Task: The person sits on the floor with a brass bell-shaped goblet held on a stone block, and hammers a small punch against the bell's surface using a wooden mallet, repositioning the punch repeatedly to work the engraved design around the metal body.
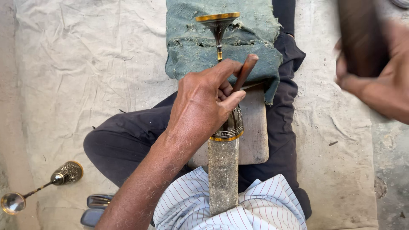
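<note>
My left hand [204, 102] rests on an engraved brass goblet-shaped piece [231, 127] that lies along my lap, its narrow stem and flared end [217, 20] pointing away from me. The same hand pinches a thin reddish-brown tool [246, 70] set at an angle against the piece. The piece's wide end sits on a rough grey post [223, 174] that rises from my lap. At the upper right, my right hand [375, 81] is raised and blurred, gripping a dark wooden mallet [362, 34].
A worn green cloth [191, 47] and a wooden board [255, 132] lie over my crossed legs. A second brass piece [66, 172] lies on the canvas sheet [85, 64] at lower left. Dark sandals [96, 208] sit near my left elbow.
</note>
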`<state>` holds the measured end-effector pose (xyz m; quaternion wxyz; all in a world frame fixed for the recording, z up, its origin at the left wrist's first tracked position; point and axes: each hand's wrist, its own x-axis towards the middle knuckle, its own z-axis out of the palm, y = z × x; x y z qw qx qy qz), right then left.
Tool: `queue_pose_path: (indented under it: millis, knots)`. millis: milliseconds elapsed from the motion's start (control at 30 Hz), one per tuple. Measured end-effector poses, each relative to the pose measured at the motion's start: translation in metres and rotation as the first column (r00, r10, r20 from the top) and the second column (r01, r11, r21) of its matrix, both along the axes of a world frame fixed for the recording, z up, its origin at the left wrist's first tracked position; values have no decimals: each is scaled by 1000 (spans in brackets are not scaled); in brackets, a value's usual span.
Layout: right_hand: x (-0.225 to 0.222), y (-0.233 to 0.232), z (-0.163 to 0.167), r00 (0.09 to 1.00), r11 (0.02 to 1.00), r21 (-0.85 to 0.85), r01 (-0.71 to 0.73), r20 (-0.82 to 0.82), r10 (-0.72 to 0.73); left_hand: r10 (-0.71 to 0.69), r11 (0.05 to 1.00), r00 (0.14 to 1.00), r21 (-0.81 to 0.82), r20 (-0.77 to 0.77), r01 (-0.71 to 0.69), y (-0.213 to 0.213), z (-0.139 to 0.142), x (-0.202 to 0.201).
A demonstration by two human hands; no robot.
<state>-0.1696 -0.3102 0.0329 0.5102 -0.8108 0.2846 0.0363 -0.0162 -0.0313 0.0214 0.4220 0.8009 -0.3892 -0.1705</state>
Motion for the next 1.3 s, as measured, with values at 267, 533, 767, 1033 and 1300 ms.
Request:
queue_pose_path:
  millis: [267, 533, 767, 1033, 1300]
  knots:
    - [11, 29, 17, 983, 841, -516, -165, -19, 181, -4, 996, 1000, -90, 27, 7, 6, 2, 3]
    - [12, 26, 20, 888, 659, -606, -445, -203, 413, -7, 996, 1000, -94, -20, 6, 10, -1, 5]
    - [3, 19, 7, 988, 851, -502, -153, -81, 131, -32, 992, 999, -127, -13, 30, 16, -5, 9]
    - [14, 38, 24, 838, 562, -659, -501, -532, 123, -39, 991, 998, -131, -58, 31, 19, -12, 13]
    - [24, 57, 28, 972, 746, -623, -236, -146, 186, -60, 981, 997, -190, -50, 50, 28, -15, 19]
